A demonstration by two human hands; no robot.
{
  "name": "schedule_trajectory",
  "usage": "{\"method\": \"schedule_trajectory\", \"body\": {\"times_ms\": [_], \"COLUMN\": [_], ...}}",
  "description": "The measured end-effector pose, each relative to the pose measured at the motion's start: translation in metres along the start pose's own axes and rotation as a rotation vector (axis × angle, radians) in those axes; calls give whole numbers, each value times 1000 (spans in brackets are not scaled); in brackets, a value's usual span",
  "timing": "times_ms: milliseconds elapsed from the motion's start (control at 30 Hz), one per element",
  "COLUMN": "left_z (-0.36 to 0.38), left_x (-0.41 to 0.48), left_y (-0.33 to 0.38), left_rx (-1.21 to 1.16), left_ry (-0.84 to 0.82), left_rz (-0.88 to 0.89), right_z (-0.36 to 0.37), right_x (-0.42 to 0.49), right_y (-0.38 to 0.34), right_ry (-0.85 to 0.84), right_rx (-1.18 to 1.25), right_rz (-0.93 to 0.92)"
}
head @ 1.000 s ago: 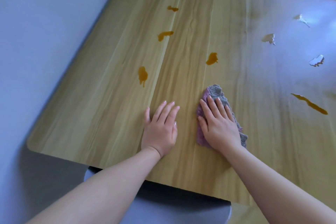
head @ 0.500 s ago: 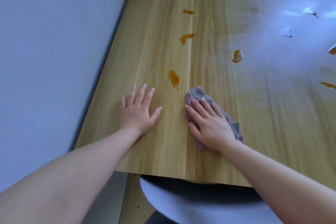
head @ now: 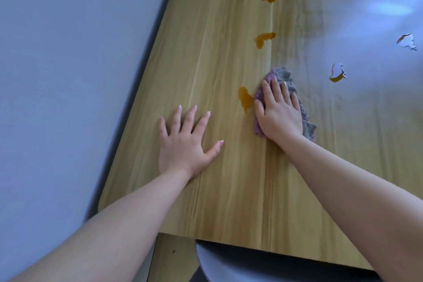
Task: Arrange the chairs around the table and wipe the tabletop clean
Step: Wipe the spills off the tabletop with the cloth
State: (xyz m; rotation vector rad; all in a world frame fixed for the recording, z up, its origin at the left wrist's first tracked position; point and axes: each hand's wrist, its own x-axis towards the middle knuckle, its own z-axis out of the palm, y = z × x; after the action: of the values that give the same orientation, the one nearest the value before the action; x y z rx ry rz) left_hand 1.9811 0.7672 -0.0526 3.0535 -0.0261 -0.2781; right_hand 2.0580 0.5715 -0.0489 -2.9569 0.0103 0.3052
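- Head view: I am pressing my right hand [head: 278, 113] flat on the grey-purple cloth [head: 288, 96], fingers stretched over it and not curled around it. The cloth is lying on the tabletop [head: 229, 190], its left edge touching the nearest orange stain [head: 246, 98].
- My left hand [head: 185, 144] is lying open and empty on the wood, holding nothing, only bracing me.
- To wipe well, I think I should push the cloth left over this stain with even pressure, then lift the liquid away, not spread it.
- More stains [head: 263, 39] are waiting farther away; a chair [head: 229, 263] is standing below the near edge.
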Motion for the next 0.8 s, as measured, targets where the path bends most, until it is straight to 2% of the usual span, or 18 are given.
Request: {"method": "schedule_trajectory", "body": {"times_ms": [67,133,267,333,400,500,567,633,700,800], "left_z": [-1,-2,-2,-2,-2,2,2,3,3,6], "left_x": [-1,-1,-1,1,0,0,0,-1,-1,0], "left_y": [0,0,-2,0,0,0,0,-1,-2,-3], "left_rx": [-6,-19,-49,-61,-55,-52,-40,-57,-95,-106], "left_ry": [4,10,37,48,75,134,177,210,228,247], "left_rz": [2,2,5,2,23,28,39,45,30,14], "right_z": [-3,-3,0,-5,-8,-7,-4,5,13,12], "right_x": [14,9,-32,-23,2,37,32,0,-36,-37], "right_y": [-4,-3,3,9,5,-21,-39,-48,-43,-28], "right_ry": [7,-2,-32,-71,-69,-8,-11,-28,1,-5], "right_rx": [27,10,-145,-158,-151,-32,40,22,-24,-67], "right_rz": [60,23,-281,-355,-309,-55,10,-109,-316,-425]}}
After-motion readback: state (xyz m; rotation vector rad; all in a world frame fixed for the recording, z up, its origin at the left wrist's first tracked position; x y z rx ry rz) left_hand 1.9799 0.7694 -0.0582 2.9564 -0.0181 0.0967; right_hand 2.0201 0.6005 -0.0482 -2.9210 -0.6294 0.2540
